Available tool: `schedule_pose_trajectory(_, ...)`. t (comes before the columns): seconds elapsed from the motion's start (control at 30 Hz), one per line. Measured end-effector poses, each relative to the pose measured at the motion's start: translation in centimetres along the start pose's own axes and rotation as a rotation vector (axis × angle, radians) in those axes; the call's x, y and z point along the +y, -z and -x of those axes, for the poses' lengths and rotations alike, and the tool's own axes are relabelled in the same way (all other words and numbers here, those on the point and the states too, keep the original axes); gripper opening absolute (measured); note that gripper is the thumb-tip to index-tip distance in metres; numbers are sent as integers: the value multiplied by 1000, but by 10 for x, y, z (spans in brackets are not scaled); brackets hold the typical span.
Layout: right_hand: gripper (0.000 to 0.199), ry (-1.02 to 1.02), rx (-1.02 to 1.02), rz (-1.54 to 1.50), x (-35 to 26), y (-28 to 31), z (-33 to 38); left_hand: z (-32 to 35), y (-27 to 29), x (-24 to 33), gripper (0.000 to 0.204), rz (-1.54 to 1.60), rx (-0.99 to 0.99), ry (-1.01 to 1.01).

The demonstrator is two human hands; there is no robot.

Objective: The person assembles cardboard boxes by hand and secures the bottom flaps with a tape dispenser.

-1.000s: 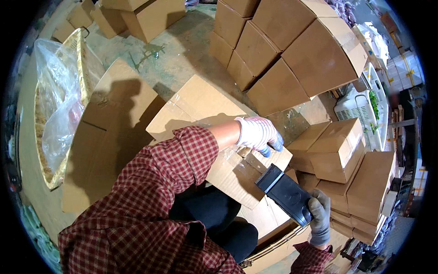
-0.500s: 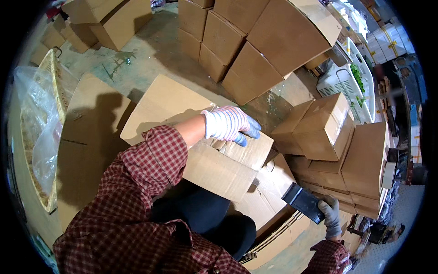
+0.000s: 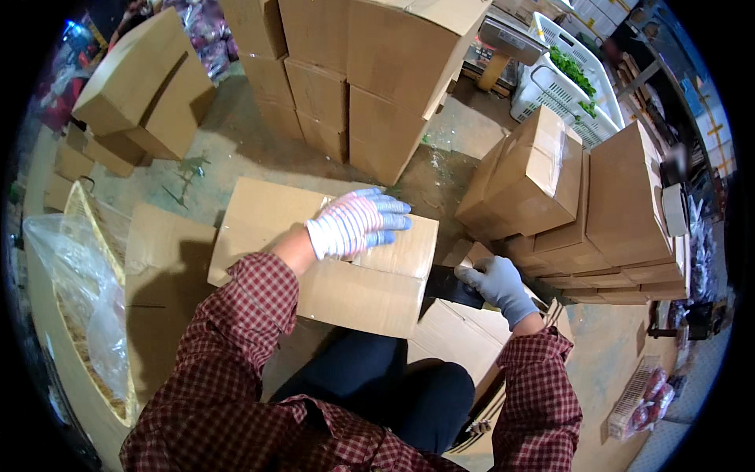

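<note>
A cardboard box point(image 3: 362, 295) lies in front of my knees, its top flaps folded inward. My left hand point(image 3: 358, 224), in a white and blue striped glove, rests flat across the top with its fingers stretched out. At the box's right end, my right hand point(image 3: 499, 287) in a grey glove grips a black blocky hand-held tool point(image 3: 454, 288). The tool's front end is close against the box; whether it touches is hidden. Below the tool is loose flat cardboard point(image 3: 456, 338).
Tall stacked boxes point(image 3: 385, 110) stand ahead, with more boxes point(image 3: 535, 181) to the right. A white basket with greens point(image 3: 543, 86) is behind those. At left are a wicker basket with a plastic bag point(image 3: 86, 283) and a cardboard sheet point(image 3: 169, 275). Red packs point(image 3: 645, 401) lie at lower right.
My right hand has brought the black tool up and left to the box's right end. The view has shifted to the right. My left hand stays on top of the box, fingers now straighter.
</note>
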State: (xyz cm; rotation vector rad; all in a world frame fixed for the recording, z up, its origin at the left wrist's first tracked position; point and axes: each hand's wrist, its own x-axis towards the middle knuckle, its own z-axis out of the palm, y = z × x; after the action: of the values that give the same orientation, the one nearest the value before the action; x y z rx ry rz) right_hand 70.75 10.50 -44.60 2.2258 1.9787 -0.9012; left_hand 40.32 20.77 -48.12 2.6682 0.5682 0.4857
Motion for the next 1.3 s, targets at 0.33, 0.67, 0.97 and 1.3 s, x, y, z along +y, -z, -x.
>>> schedule_pose_trajectory(0.33,61,-21,-6,-43,-5,-6,0,53,34,46,73,-380,-385,159)
schedule_pose_trajectory(0.67,62,11,-8,-19,-2,-1,-1,37,24,63,73,-385,-321,53)
schedule_pose_trajectory(0.97,63,-134,-64,-238,3,-2,-10,-6,-18,99,41,-199,-131,-121)
schedule_pose_trajectory(1.3,22,170,102,-363,74,-75,-11,-87,-26,186,42,-662,-1146,9)
